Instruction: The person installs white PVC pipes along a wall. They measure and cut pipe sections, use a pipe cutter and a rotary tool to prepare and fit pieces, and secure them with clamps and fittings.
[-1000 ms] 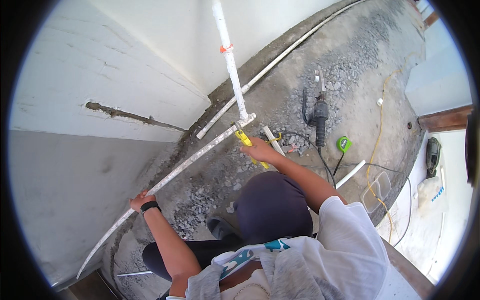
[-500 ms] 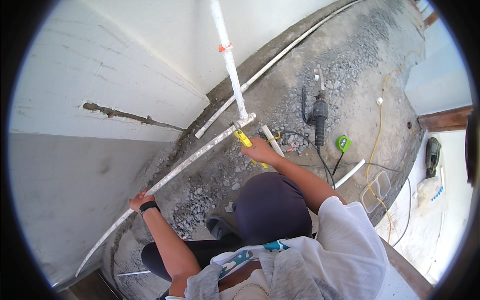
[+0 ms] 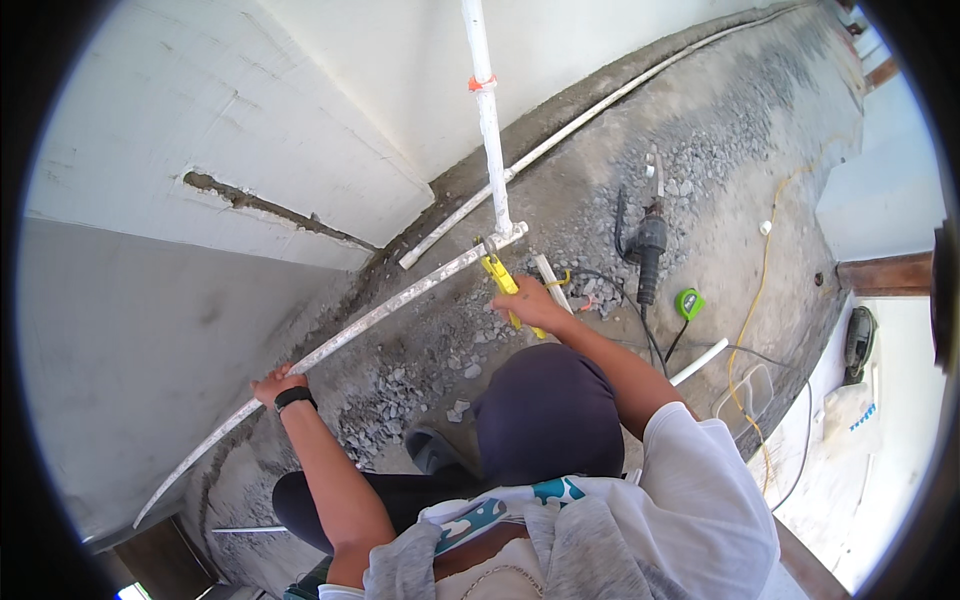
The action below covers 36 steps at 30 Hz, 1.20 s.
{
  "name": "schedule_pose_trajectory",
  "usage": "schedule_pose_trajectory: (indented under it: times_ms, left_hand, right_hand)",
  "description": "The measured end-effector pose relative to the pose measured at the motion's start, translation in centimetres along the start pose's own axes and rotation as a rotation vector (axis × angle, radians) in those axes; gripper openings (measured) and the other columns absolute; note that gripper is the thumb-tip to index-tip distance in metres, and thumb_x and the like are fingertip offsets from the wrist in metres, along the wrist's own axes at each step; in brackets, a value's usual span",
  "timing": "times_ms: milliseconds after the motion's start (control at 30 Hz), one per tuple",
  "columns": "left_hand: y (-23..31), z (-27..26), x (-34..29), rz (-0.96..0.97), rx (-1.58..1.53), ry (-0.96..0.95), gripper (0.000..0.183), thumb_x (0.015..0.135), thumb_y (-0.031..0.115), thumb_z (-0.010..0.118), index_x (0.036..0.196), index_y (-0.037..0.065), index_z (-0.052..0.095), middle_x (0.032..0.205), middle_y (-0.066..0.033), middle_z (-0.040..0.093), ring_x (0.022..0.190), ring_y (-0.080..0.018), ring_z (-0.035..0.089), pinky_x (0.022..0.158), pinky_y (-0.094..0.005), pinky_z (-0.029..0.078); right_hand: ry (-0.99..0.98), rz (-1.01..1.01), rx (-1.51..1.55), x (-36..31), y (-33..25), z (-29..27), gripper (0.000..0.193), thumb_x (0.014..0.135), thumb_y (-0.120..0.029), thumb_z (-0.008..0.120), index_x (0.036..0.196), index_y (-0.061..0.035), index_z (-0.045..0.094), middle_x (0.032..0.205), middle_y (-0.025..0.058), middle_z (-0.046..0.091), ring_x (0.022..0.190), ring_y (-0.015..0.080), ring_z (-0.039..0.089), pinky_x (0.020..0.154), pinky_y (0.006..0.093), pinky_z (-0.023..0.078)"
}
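My left hand [image 3: 279,385], with a black band at the wrist, is closed around a long, dirty white pipe [image 3: 385,310] that slants from lower left to upper middle and bows at its lower end. My right hand [image 3: 531,304] grips the handles of a yellow pipe cutter [image 3: 499,274]. Its metal jaw sits around the pipe near the upper end, just beside the foot of another white pipe [image 3: 490,140] with an orange-red band. Whether the blade has bitten into the pipe cannot be made out.
Another white pipe [image 3: 590,113] runs along the wall base. Broken rubble [image 3: 385,405] covers parts of the floor. To the right lie a dark corded power tool [image 3: 648,240], a green tape measure [image 3: 688,304], a short white pipe [image 3: 700,362] and a yellow cord [image 3: 750,290].
The view has shifted slightly, so the scene sits a little differently. Both hands keep their holds, and the cutter stays on the pipe at about the same spot.
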<state>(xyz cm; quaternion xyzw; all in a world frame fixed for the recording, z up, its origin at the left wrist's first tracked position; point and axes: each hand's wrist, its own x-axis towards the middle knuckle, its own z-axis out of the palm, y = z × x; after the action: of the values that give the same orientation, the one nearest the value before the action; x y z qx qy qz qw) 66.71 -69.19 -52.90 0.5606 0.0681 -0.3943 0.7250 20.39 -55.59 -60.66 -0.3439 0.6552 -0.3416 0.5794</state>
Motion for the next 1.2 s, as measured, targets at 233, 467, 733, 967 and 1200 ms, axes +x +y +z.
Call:
schedule_pose_trajectory:
  times_ms: [233,467,733,967,1200]
  left_hand:
    - [0.4,0.2,-0.7,0.05,-0.013,-0.036,0.04,0.104,0.048,0.032,0.096,0.008,0.034,0.073,-0.0006,0.027,0.053,-0.0145,0.027,0.048,-0.0304,0.032]
    - [0.5,0.7,-1.8,0.07,-0.02,-0.026,0.045,0.103,0.052,0.034,0.093,0.008,0.035,0.076,-0.0018,0.027,0.055,-0.0146,0.027,0.049,-0.0309,0.032]
    - [-0.1,0.4,-1.4,0.067,-0.018,0.018,0.047,0.103,0.053,0.033,0.092,0.007,0.037,0.074,-0.0007,0.027,0.055,-0.0146,0.027,0.049,-0.0311,0.032]
    - [-0.5,0.2,-1.5,0.033,-0.06,0.029,0.048,0.103,0.056,0.035,0.084,0.011,0.034,0.067,-0.0003,0.024,0.054,-0.0141,0.027,0.047,-0.0304,0.03]
    - [-0.6,0.5,-2.1,0.0,-0.042,0.084,0.046,0.103,0.055,0.037,0.086,0.013,0.035,0.066,-0.0001,0.024,0.053,-0.0145,0.025,0.048,-0.0303,0.03]
  right_hand:
    - [-0.082,0.031,-0.038,0.5,0.7,-0.2,0.032,0.09,-0.034,0.06,0.085,-0.0026,0.063,0.072,0.0046,0.062,0.066,0.0146,0.057,0.062,0.0305,0.044]
    - [-0.07,0.049,0.105,-1.1,-1.1,-0.2,0.048,0.099,-0.05,0.053,0.095,-0.0036,0.064,0.074,0.003,0.06,0.071,0.0128,0.054,0.068,0.029,0.043]
    - [0.007,-0.079,-0.163,-1.0,0.2,0.1,0.036,0.084,-0.036,0.065,0.087,-0.0001,0.063,0.071,0.0085,0.062,0.065,0.0199,0.058,0.062,0.0366,0.046]
    - [0.005,0.045,0.0,-0.2,0.4,0.1,0.033,0.082,-0.034,0.07,0.077,-0.0009,0.065,0.069,0.0086,0.063,0.065,0.0196,0.059,0.063,0.0354,0.046]
    - [-0.098,0.054,-0.108,-0.2,-0.3,-0.4,0.047,0.084,-0.045,0.073,0.066,-0.0024,0.065,0.062,0.0057,0.062,0.059,0.0172,0.058,0.062,0.0336,0.047]
